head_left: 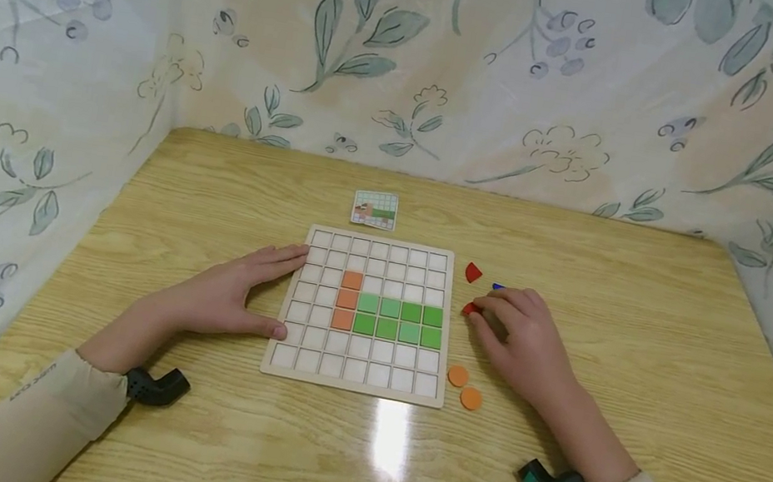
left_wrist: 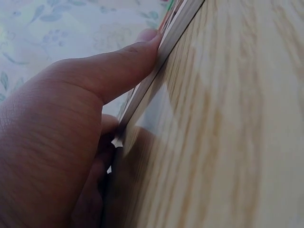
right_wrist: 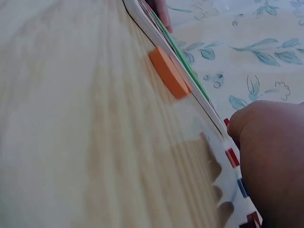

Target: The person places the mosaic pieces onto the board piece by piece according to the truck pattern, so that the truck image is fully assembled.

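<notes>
Right hand (head_left: 519, 334) rests curled over a red piece (head_left: 470, 309) just right of the grid board (head_left: 354, 371), fingertips pinching it. Left hand (head_left: 226, 296) lies flat, fingers straight, bracing the board's left edge. Advisable: lift the piece clear before crossing the rim; keep the board steadied. Glossy wooden table (head_left: 648, 316); two orange discs (head_left: 464, 387) nearby; floral cloth (head_left: 88, 17) screens behind

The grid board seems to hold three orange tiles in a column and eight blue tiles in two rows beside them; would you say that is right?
Not quite: the eight tiles beside the orange column on the grid board are green, not blue. They lie in two rows of four, as the head view shows. The three orange tiles in a column are right.
</notes>
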Action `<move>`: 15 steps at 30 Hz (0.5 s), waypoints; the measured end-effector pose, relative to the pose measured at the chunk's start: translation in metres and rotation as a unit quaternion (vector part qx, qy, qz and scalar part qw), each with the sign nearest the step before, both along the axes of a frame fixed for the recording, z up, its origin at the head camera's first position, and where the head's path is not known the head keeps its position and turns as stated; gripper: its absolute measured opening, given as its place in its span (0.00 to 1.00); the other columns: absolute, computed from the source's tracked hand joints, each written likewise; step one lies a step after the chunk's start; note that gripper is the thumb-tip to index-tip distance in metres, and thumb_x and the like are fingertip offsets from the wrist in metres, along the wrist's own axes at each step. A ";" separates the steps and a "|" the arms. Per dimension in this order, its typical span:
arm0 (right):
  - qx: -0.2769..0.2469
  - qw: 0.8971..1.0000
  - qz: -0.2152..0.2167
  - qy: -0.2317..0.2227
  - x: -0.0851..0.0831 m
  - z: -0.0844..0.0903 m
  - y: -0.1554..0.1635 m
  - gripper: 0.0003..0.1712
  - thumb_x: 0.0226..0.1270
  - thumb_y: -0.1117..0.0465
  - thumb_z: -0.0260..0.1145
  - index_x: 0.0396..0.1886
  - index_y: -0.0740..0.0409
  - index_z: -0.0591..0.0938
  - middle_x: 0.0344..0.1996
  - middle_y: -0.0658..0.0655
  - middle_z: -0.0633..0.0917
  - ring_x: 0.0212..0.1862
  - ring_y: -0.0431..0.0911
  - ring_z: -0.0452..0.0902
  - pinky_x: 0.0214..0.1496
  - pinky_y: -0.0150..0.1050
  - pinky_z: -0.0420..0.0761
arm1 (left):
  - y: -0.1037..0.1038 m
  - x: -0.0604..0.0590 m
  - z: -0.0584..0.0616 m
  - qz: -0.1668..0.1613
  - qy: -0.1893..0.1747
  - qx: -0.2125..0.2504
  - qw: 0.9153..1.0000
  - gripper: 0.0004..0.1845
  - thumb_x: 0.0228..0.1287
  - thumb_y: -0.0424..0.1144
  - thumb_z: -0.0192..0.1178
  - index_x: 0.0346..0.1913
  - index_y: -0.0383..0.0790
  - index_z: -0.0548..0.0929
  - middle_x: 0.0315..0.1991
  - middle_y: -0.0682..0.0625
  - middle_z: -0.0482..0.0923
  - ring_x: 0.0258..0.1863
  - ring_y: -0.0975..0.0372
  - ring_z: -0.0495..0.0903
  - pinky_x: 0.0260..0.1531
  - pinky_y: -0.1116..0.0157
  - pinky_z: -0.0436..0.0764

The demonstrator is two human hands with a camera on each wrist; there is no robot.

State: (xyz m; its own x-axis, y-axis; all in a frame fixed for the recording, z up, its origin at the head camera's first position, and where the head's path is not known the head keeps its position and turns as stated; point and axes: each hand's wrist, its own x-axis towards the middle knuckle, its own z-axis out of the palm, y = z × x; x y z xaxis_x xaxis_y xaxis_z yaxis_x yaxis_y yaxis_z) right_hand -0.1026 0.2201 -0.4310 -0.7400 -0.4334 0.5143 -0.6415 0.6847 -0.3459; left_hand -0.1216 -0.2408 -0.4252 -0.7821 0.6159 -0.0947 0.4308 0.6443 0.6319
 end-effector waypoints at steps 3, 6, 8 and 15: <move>-0.004 1.000 0.004 0.007 -0.002 0.001 -0.007 0.09 0.66 0.66 0.81 0.44 0.64 0.92 0.43 0.59 0.90 0.49 0.57 0.82 0.53 0.52 0.81 | 0.000 -0.001 0.002 0.002 -0.002 -0.002 1.000 0.62 0.62 0.69 0.76 0.90 0.53 0.54 0.90 0.57 0.47 0.88 0.47 0.43 0.81 0.36 0.52; -0.006 1.000 0.010 0.014 -0.005 0.001 -0.014 0.09 0.67 0.65 0.81 0.44 0.64 0.92 0.43 0.59 0.89 0.47 0.56 0.81 0.51 0.50 0.81 | 0.000 -0.001 0.003 0.005 -0.002 -0.005 1.000 0.62 0.62 0.69 0.76 0.90 0.54 0.55 0.90 0.57 0.47 0.88 0.46 0.43 0.81 0.36 0.52; -0.009 1.000 0.013 0.019 -0.008 0.002 -0.018 0.09 0.66 0.65 0.81 0.44 0.64 0.93 0.43 0.58 0.89 0.46 0.56 0.80 0.50 0.50 0.80 | 0.000 -0.002 0.004 0.004 0.001 -0.004 1.000 0.62 0.61 0.68 0.77 0.90 0.54 0.55 0.90 0.57 0.47 0.88 0.46 0.43 0.81 0.36 0.52; 0.012 1.000 0.024 0.000 -0.012 0.008 -0.041 0.09 0.71 0.63 0.78 0.46 0.64 0.92 0.45 0.58 0.89 0.47 0.56 0.79 0.51 0.51 0.81 | 0.002 0.000 0.001 0.000 -0.003 0.000 1.000 0.62 0.62 0.69 0.76 0.90 0.53 0.54 0.90 0.58 0.46 0.89 0.48 0.42 0.82 0.37 0.50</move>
State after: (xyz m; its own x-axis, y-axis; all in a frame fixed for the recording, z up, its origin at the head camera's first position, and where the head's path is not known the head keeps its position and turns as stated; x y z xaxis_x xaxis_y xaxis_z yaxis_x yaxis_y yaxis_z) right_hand -0.1144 0.1792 -0.4230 -0.7176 -0.4812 0.5034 -0.6743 0.6609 -0.3295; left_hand -0.1212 -0.2384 -0.4247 -0.7816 0.6158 -0.0993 0.4273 0.6447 0.6339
